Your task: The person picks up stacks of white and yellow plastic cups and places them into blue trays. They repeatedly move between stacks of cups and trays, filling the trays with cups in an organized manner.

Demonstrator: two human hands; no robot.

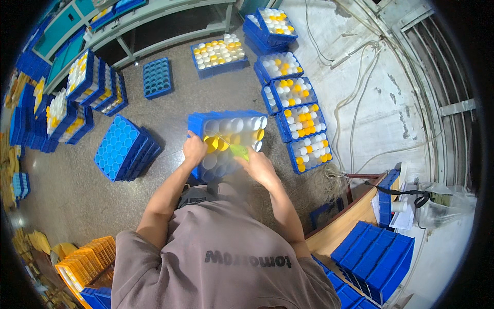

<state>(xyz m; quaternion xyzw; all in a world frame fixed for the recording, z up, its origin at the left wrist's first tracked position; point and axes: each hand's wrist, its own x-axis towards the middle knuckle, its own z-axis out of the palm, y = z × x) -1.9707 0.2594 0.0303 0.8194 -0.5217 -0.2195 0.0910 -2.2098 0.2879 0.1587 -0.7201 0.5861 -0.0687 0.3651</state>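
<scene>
In front of me is a tilted blue crate (196, 123), filled with rows of white, clear and yellow round cups (236, 124). My left hand (195, 149) grips the crate's left side, its fingers closed round the edge. Over the cups, my right hand (257, 166) is closed on a yellow-green handled tool (240, 151) with a thin rod that points up and left among the cups. Motion blurs the tool and the crate's lower right part, so I cannot make out the tool's exact kind.
Filled blue crates (303, 121) line the wall at right. Others form stacks (95, 82) at far left. A stack of blue trays (119, 147) stands left of me, a single tray (157, 77) farther off. Loose hoses (334, 175) lie by the wall; a wooden table (334, 237) is at lower right.
</scene>
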